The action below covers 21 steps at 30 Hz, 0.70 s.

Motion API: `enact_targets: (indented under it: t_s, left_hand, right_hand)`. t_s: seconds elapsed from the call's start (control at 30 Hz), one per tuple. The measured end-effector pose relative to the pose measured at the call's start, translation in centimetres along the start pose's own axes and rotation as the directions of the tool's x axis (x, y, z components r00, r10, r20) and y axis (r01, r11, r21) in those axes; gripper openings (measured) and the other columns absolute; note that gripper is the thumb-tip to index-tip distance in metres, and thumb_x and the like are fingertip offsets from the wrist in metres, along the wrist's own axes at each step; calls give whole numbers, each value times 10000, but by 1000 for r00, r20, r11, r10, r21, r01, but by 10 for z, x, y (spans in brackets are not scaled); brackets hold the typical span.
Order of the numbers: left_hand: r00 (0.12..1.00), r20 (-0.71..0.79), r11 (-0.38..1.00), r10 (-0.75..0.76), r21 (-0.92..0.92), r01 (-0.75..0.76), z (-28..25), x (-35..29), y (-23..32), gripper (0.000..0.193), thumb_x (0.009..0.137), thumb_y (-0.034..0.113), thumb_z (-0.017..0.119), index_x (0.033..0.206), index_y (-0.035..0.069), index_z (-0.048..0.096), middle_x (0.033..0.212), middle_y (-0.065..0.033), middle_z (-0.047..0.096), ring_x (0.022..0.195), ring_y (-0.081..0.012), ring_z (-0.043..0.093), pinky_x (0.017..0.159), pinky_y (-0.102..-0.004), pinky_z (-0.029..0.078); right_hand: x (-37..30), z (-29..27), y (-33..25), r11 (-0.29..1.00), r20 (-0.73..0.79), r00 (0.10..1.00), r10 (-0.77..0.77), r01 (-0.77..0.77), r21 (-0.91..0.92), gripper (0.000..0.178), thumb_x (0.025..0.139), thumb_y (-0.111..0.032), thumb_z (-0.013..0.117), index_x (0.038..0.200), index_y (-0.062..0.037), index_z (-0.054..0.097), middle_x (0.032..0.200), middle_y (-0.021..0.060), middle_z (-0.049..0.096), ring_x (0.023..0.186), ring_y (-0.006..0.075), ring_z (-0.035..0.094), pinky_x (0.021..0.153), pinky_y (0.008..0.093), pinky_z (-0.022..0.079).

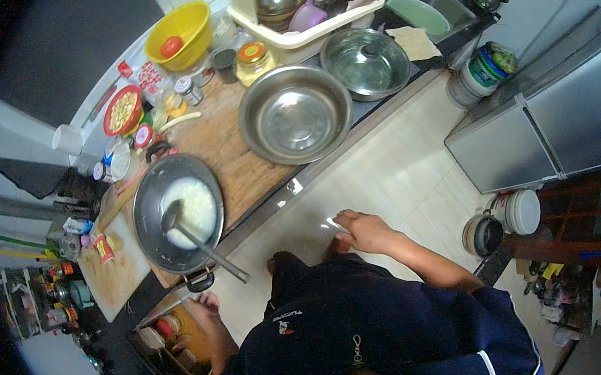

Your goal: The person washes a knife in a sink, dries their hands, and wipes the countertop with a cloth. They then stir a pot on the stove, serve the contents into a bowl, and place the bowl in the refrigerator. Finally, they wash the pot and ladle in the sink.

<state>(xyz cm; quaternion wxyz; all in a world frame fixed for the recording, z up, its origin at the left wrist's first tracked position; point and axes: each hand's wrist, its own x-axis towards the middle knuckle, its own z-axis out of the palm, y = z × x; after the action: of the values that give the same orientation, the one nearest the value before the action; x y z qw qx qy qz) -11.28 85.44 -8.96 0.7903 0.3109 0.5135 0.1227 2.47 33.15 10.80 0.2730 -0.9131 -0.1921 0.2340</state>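
Note:
My left hand (209,306) is at the corner of a pulled-out drawer (197,331), its fingers bent against the edge and partly blurred. Small jars and packets lie inside. Just above this hand, a dark wok (147,223) sits on the counter's wooden board. It holds a pale, milky liquid (198,199), with a metal ladle (207,250) resting in it, handle over the near rim. My right hand (366,231) hangs over the floor in front of the counter, fingers loosely bent and apart, holding nothing.
A wide steel basin (257,129) and a lidded steel pot (377,82) stand right of the wok. Left lies a cutting board (101,288). Behind are a yellow bowl (190,33) with a tomato, a red basket (138,118) and jars. A fridge (507,149) stands at right.

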Motion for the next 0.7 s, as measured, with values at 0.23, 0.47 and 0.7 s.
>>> enact_targets:
  t_s: [0.23,0.47,0.7]
  left_hand:
    - [895,334,458,-296,872,-174,34,-49,-135,576,826,487,453,1105,-16,432,934,-174,549,717,-280,559,616,-390,473]
    - [893,91,435,-441,892,124,174,-3,-219,412,827,436,481,988,57,464,898,-121,583,574,-282,601,445,-364,443]
    - [911,125,533,-394,838,115,231,16,-223,415,831,403,488,1024,36,491,866,-131,598,546,-215,596,456,-324,464]
  right_hand:
    - [-2,-30,58,999,84,996,35,-36,16,376,836,-274,481,1130,-41,474,1135,118,479,969,307,511,806,368,430]
    - [24,-92,115,999,41,998,53,-53,-2,351,828,-261,499,1110,-54,501,1112,132,510,972,310,513,813,363,428]
    - [54,-162,184,903,-25,907,421,-416,103,335,830,-301,496,1072,-77,551,1075,134,548,896,287,567,794,346,441]
